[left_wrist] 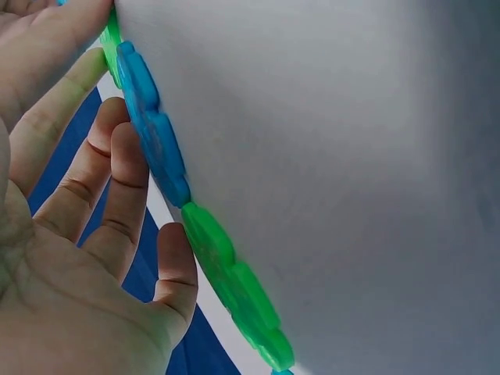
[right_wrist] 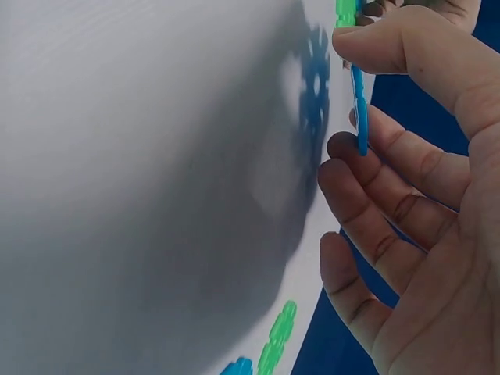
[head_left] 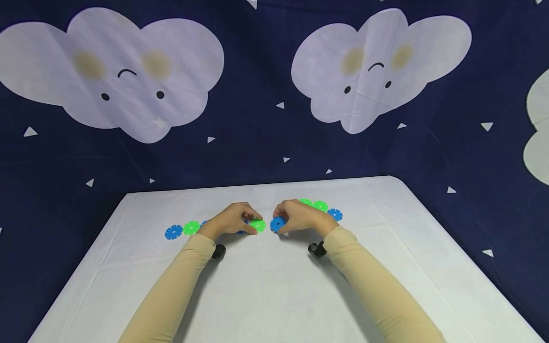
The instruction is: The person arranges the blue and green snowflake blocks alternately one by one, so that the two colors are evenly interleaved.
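Note:
My left hand [head_left: 233,219] pinches a green notched snowflake disc [head_left: 259,226] between thumb and fingers. This disc sits at the right end of a row of alternating blue and green discs. In the left wrist view, a blue disc [left_wrist: 152,129] and another green disc [left_wrist: 234,281] run edge to edge along the fingertips. Across a small gap, my right hand [head_left: 301,215] grips a single blue snowflake disc [head_left: 277,224], held up over the table with its face toward the head camera. The right wrist view shows this blue disc [right_wrist: 360,117] edge-on, its shadow on the cloth.
The row's left end shows a blue disc [head_left: 173,232] and a green disc [head_left: 191,228]; my left hand hides its middle. Behind my right hand lie loose discs: green ones [head_left: 320,206] and a blue one [head_left: 335,215]. A white-covered table [head_left: 266,290] meets a dark blue cloud-print curtain [head_left: 257,95].

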`<state>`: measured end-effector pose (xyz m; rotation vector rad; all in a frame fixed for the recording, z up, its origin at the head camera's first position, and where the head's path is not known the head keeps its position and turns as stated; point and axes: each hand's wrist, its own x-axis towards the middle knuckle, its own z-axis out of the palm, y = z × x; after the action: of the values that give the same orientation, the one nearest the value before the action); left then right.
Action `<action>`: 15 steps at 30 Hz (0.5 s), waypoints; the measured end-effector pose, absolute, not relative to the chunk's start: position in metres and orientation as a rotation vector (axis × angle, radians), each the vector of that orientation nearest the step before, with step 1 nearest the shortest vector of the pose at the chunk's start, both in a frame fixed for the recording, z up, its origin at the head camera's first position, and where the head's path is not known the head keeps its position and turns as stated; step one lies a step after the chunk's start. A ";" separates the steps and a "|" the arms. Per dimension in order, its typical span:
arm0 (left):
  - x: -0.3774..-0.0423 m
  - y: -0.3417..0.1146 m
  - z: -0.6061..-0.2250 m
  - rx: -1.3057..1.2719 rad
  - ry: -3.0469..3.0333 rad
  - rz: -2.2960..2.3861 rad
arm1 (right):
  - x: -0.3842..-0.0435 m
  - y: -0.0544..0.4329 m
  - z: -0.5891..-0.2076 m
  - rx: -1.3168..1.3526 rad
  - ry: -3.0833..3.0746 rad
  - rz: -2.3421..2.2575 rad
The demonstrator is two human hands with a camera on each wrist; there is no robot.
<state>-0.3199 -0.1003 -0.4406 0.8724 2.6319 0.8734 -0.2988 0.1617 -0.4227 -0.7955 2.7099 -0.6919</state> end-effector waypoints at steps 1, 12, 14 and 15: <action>-0.320 -0.100 -0.441 0.869 2.632 0.872 | -0.300 0.160 -0.423 -0.798 2.708 -0.691; -0.321 -0.100 -0.441 0.876 2.632 0.858 | -0.304 0.153 -0.428 -0.768 2.722 -0.665; -0.321 -0.101 -0.441 0.875 2.632 0.860 | -0.304 0.152 -0.427 -0.763 2.724 -0.655; -0.321 -0.101 -0.441 0.875 2.632 0.858 | -0.304 0.151 -0.427 -0.761 2.722 -0.652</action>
<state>-0.3207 -0.1009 -0.4407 0.8753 2.6319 0.8584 -0.3040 0.1514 -0.4273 -0.7607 2.7224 -0.6517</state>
